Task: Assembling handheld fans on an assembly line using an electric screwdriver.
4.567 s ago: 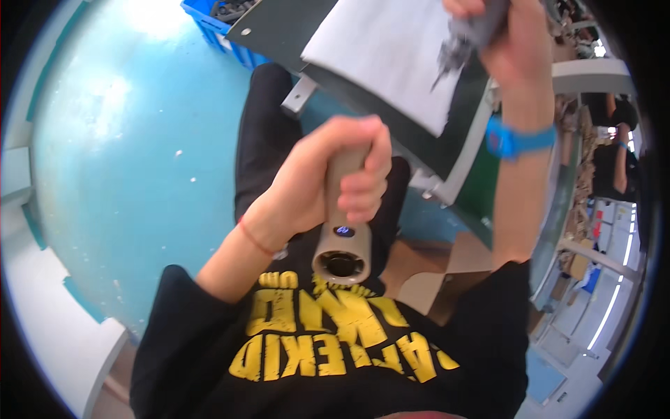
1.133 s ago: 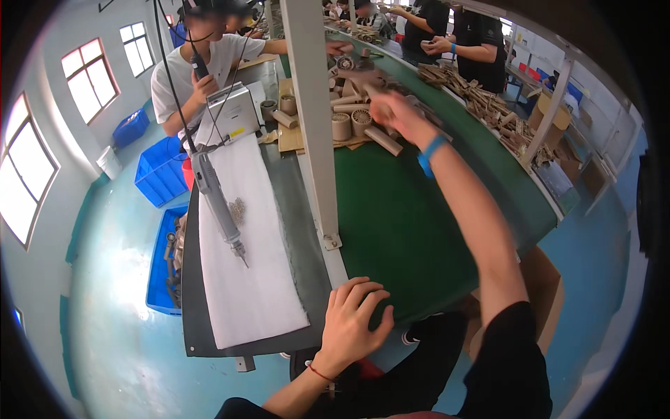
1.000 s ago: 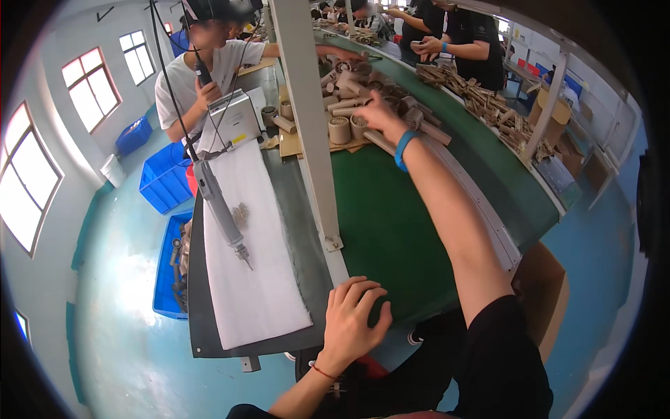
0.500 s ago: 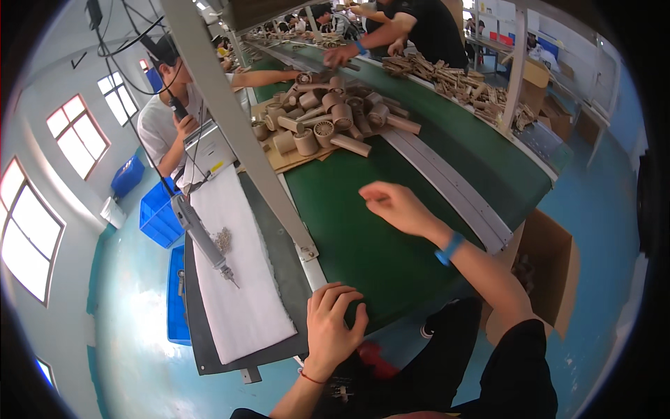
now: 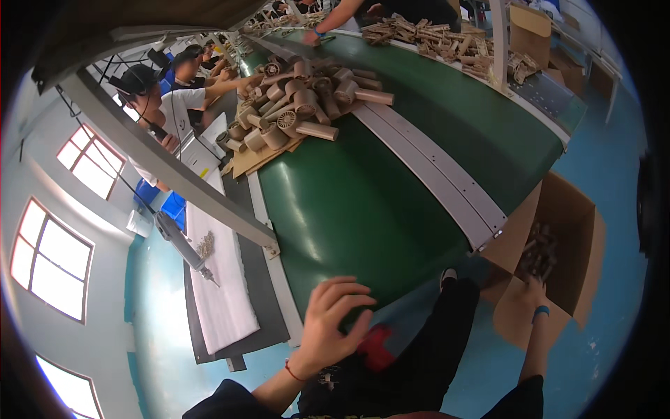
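Right hand [image 5: 536,288] reaches down into the cardboard box [image 5: 583,237] beside the tabletop; its grip is hidden, so closure cannot be told. Left hand [image 5: 333,322] rests spread and empty at the green tabletop [image 5: 363,202] edge. Tan cylindrical parts [image 5: 300,105] remain piled, well apart.

Bright windows [image 5: 52,262] glow on the left wall, blue floor [image 5: 614,209] shines to the right, and a long green bench [image 5: 363,202] runs far, metal strip [image 5: 429,174] down its middle.
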{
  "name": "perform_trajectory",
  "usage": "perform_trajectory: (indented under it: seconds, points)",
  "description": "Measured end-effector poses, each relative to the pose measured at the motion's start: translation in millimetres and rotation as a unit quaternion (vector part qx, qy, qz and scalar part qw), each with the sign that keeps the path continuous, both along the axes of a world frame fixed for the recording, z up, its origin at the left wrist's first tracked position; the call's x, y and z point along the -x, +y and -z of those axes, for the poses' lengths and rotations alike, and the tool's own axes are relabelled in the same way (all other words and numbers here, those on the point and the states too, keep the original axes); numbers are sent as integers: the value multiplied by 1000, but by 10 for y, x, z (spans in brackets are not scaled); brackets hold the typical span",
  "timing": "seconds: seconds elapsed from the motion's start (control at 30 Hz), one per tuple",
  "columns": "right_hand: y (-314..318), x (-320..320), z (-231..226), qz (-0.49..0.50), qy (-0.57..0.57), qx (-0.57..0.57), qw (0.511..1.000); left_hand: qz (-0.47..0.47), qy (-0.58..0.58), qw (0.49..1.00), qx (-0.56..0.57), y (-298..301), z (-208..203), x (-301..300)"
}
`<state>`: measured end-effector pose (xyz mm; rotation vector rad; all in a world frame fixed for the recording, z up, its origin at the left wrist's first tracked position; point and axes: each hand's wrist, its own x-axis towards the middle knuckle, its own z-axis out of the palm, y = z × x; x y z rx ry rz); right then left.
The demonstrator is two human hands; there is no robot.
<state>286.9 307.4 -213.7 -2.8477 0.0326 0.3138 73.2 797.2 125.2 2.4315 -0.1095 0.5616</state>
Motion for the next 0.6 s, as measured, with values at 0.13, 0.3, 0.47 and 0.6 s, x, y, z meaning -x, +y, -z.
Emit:
perform_trajectory:
  seconds: [0.13,0.3,0.47,0.6]
  points:
    - [-111,-31,175,-70,90,65,991,95,41,994,27,-280,86,-119]
    - [259,136,93,-18,13,128,991,118,52,990,61,-372,162,-37]
    - [541,698,96,-37,-42,65,996,111,31,990,81,-465,239,-110]
    - [1191,1156,-123,-55,-65,-13,996,138,26,984,110,-636,175,-84]
